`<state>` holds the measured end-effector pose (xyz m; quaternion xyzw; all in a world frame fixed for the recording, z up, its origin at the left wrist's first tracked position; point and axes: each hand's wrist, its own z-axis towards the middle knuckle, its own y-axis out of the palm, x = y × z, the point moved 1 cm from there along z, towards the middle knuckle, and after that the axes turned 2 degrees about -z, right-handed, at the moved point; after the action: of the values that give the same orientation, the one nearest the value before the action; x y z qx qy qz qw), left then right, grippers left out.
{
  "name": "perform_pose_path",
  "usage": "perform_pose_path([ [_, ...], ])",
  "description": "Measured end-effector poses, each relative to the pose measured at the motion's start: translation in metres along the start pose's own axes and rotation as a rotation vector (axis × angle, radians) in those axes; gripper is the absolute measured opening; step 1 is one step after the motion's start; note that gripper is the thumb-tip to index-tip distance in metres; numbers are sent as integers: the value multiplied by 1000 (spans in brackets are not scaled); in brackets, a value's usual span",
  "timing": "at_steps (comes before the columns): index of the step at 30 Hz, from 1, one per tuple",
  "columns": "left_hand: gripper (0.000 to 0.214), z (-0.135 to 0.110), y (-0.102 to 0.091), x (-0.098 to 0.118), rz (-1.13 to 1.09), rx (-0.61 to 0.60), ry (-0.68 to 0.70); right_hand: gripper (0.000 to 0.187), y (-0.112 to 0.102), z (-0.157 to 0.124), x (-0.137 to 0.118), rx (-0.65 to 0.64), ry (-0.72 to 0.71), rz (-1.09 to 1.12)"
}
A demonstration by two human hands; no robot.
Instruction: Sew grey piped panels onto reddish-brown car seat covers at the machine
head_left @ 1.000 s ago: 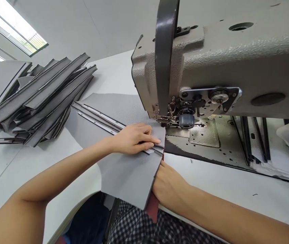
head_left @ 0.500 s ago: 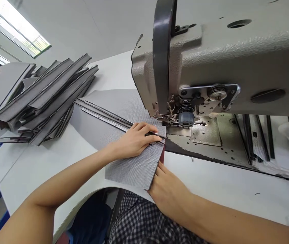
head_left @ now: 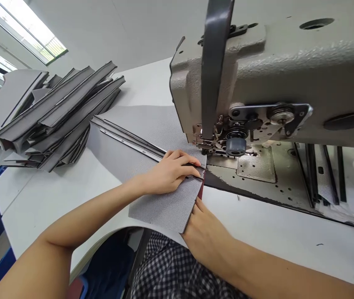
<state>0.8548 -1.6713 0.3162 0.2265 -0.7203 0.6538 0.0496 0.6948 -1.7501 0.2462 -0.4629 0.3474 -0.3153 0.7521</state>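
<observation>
A grey mesh fabric panel [head_left: 164,209] lies across the table, its right edge by the needle area of the sewing machine [head_left: 258,79]. Dark raised strips and a pale strip with small holes [head_left: 130,144] run along the panel's middle. Flat on these strips, near the panel's right edge, is my left hand [head_left: 177,172], its fingers stretched out and apart, pressing down. My right hand [head_left: 205,232] grips the near right edge, with its fingers partly hidden beneath the fabric. A bit of dark red material [head_left: 201,189] shows under the panel between both hands.
Several folded grey fabric pieces [head_left: 67,112] with dark edges are piled at the left of the white table [head_left: 49,199]. The machine's metal bed [head_left: 256,164] is right of the panel. More dark and grey strips [head_left: 326,174] lie farther right. The table's curved front edge borders my lap.
The view has shifted slightly, so the machine appears farther right. Both hands keep nearly the same places on the panel.
</observation>
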Motion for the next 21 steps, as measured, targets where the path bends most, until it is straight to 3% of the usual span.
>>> perform_pose_path([
  [5,39,8,-3,-5,-24,15,-26,33,-2,5,12,13,20,-12],
  [15,39,25,1,-20,-5,80,-48,41,3,12,35,168,33,-110],
  [21,41,30,-2,-33,-24,69,14,23,-11,7,27,45,-1,-58],
])
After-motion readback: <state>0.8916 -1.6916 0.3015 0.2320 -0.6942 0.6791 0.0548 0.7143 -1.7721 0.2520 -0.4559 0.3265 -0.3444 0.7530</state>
